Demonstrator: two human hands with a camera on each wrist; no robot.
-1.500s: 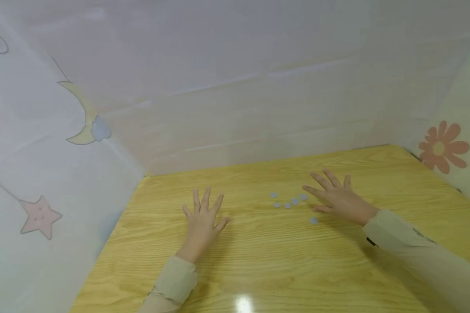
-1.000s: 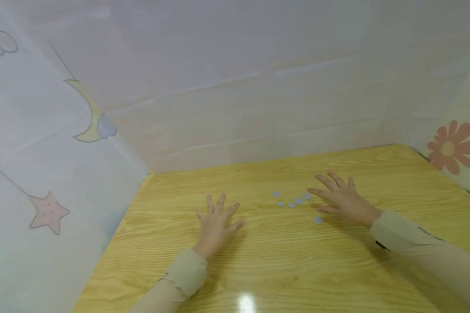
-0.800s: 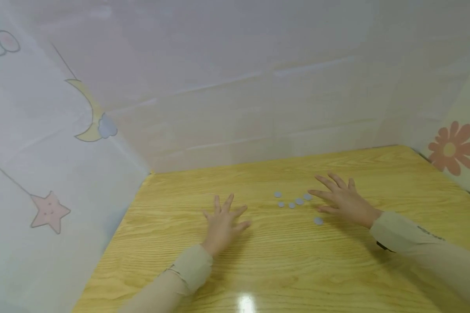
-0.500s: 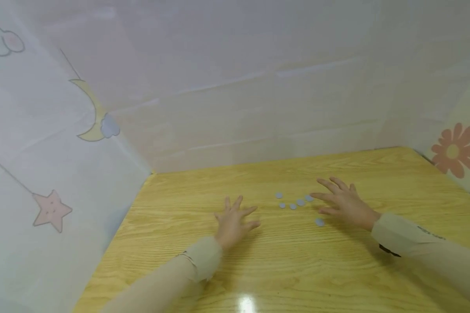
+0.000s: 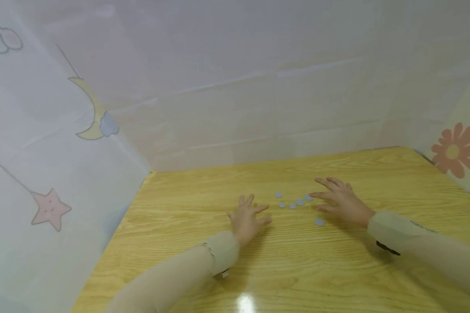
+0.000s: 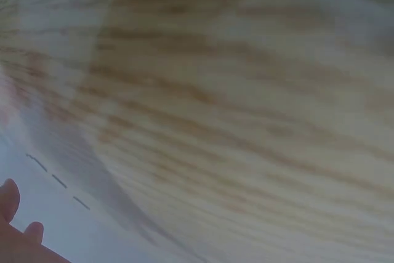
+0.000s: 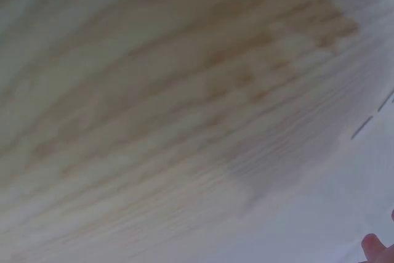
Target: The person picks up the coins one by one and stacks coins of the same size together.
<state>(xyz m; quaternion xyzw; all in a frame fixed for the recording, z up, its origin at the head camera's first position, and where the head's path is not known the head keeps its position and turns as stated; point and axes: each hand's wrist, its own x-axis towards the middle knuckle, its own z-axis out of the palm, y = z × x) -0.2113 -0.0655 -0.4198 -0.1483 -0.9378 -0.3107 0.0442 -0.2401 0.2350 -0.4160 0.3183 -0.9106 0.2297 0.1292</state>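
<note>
Several small grey discs, coin-like, lie flat on the wooden table (image 5: pixel 282 261) in the head view. Most of them form a loose cluster, with one disc (image 5: pixel 279 195) at its upper left and another disc (image 5: pixel 300 202) nearer the right hand. A separate disc (image 5: pixel 319 221) lies closer to the person. My right hand (image 5: pixel 342 201) hovers with spread fingers just right of the cluster, its index fingertip beside the rightmost disc (image 5: pixel 308 197); whether it touches is unclear. Left of the discs is my left hand (image 5: pixel 247 221), fingers spread, holding nothing. Both wrist views show mostly blurred wood grain.
A pale fabric wall (image 5: pixel 219 113) rises behind the table's far edge. Side hangings carry a printed star (image 5: pixel 51 209), a moon (image 5: pixel 92 111) and an orange flower (image 5: pixel 454 151). Light glares off the table near its front.
My left hand has moved right across the table towards the discs. The right hand stays near the same place, its fingers slightly lower. The discs keep their arrangement while the view shifts slightly.
</note>
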